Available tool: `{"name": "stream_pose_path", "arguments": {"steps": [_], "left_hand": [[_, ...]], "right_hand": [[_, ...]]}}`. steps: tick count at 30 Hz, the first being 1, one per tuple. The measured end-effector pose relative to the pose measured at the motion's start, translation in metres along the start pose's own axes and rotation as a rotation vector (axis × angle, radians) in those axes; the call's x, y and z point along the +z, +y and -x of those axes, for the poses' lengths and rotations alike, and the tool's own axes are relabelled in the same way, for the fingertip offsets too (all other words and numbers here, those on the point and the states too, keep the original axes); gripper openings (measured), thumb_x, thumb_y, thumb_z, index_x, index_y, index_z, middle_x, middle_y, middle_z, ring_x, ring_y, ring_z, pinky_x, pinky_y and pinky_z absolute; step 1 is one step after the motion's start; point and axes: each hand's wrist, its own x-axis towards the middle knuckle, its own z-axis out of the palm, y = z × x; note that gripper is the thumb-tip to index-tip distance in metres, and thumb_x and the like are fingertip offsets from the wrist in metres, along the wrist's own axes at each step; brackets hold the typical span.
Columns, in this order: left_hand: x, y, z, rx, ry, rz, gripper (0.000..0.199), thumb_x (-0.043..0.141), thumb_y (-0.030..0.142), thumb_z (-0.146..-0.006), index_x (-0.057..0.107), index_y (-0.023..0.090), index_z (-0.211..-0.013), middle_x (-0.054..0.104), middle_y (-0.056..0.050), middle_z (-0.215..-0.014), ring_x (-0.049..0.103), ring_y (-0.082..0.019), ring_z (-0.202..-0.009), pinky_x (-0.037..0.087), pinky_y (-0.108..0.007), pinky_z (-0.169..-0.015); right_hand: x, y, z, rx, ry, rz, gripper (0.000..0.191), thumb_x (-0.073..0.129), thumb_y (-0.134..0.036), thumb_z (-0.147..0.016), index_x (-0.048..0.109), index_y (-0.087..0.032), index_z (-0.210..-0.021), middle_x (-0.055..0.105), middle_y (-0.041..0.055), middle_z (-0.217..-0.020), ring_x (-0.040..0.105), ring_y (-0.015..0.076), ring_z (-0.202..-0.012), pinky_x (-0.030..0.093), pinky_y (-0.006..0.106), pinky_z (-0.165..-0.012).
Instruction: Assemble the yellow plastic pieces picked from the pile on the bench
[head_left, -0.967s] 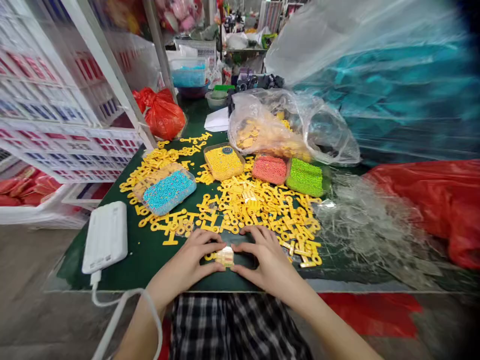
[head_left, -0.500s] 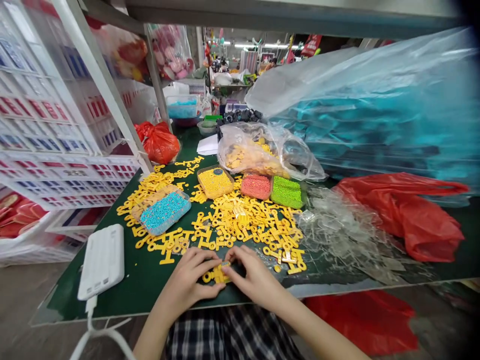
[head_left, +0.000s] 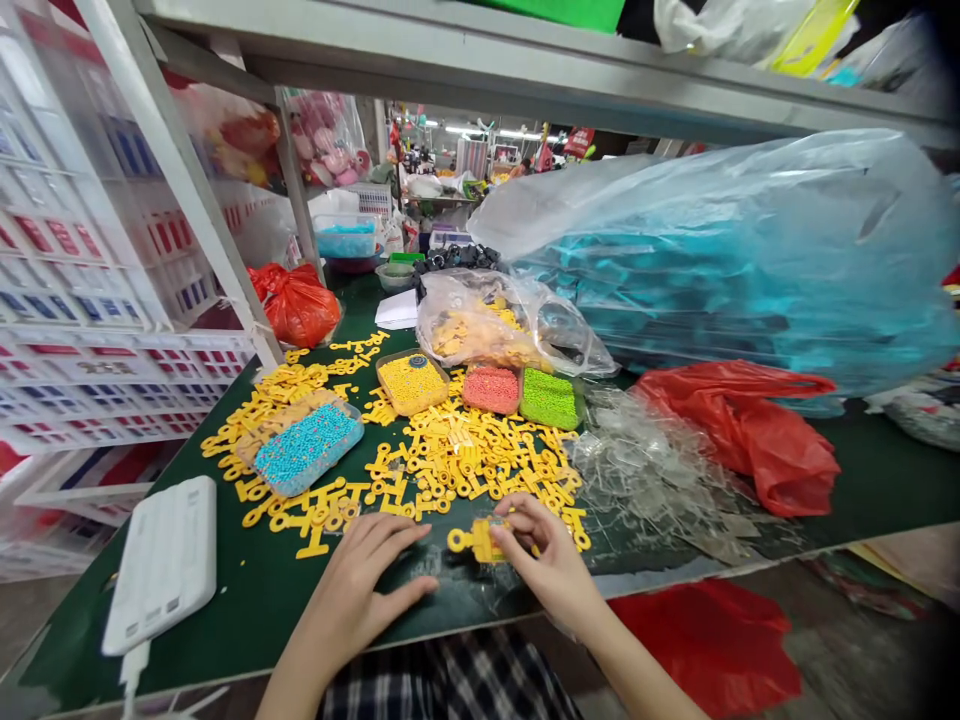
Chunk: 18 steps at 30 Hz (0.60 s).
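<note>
My right hand [head_left: 536,550] pinches a small yellow plastic piece with a ring at one end [head_left: 480,541], holding it just over the table near its front edge. The ring points left; my fingers hide the other end. To its left, my left hand [head_left: 379,575] is empty, thumb and fingers spread apart. Beyond both hands lies a heap of loose yellow plastic pieces [head_left: 465,455]. Around the heap sit small trays of blue beads [head_left: 307,448], yellow beads [head_left: 412,384], pink beads [head_left: 491,389] and green beads [head_left: 549,398].
Clear plastic scraps [head_left: 652,470] and a red plastic bag [head_left: 750,420] lie to the right. Behind them rests a large bag of blue material [head_left: 750,270]. A white power bank [head_left: 161,560] with a cable lies at left, near stacked white crates [head_left: 112,370]. A shelf beam [head_left: 450,60] crosses above.
My left hand has let go of the yellow piece and drawn away to the left, its fingers opening. My right hand has carried the piece rightward. The camera view has shifted.
</note>
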Motion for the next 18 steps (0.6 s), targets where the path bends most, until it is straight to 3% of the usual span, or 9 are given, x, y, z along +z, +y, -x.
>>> {"name": "stream_pose_path", "arguments": {"steps": [4, 11, 14, 16, 18], "left_hand": [[0.001, 0.001, 0.0, -0.017, 0.016, -0.011, 0.027, 0.057, 0.043, -0.093, 0.067, 0.026, -0.11, 0.071, -0.005, -0.101, 0.064, -0.021, -0.092, 0.049, -0.041, -0.091], [0.001, 0.003, -0.002, -0.053, 0.027, 0.002, 0.025, 0.051, 0.041, -0.096, 0.069, 0.026, -0.105, 0.071, -0.004, -0.097, 0.064, -0.02, -0.09, 0.05, -0.037, -0.087], [0.002, 0.003, -0.003, -0.067, 0.017, 0.006, 0.025, 0.05, 0.041, -0.096, 0.069, 0.025, -0.103, 0.071, -0.004, -0.096, 0.064, -0.02, -0.09, 0.05, -0.036, -0.085], [0.003, 0.002, -0.004, -0.087, 0.013, 0.009, 0.026, 0.05, 0.041, -0.096, 0.069, 0.025, -0.102, 0.071, -0.005, -0.097, 0.064, -0.02, -0.091, 0.05, -0.036, -0.085], [0.003, 0.002, -0.004, -0.106, 0.008, 0.009, 0.027, 0.049, 0.041, -0.096, 0.07, 0.025, -0.101, 0.071, -0.005, -0.097, 0.064, -0.02, -0.091, 0.05, -0.036, -0.085]], "right_hand": [[-0.021, 0.002, -0.008, -0.027, 0.041, 0.071, 0.047, 0.063, -0.066, -0.077, 0.054, -0.02, -0.08, 0.053, -0.0023, -0.061, 0.049, 0.0113, -0.055, 0.037, 0.022, -0.052], [-0.035, -0.003, -0.021, -0.167, 0.045, 0.234, 0.04, 0.057, -0.06, -0.085, 0.062, -0.02, -0.082, 0.062, 0.0031, -0.076, 0.058, 0.0148, -0.065, 0.046, 0.025, -0.058], [-0.052, -0.014, -0.061, -0.284, 0.132, 0.302, 0.044, 0.057, -0.063, -0.082, 0.061, -0.02, -0.082, 0.062, 0.003, -0.073, 0.057, 0.0149, -0.062, 0.046, 0.026, -0.057], [-0.067, -0.028, -0.106, -0.32, 0.268, 0.354, 0.053, 0.056, -0.071, -0.078, 0.06, -0.019, -0.088, 0.062, 0.0032, -0.072, 0.057, 0.0154, -0.06, 0.047, 0.026, -0.054], [-0.082, -0.046, -0.16, -0.317, 0.404, 0.443, 0.065, 0.042, -0.077, -0.081, 0.058, -0.018, -0.1, 0.063, 0.0052, -0.075, 0.058, 0.0162, -0.062, 0.048, 0.026, -0.054]]}}
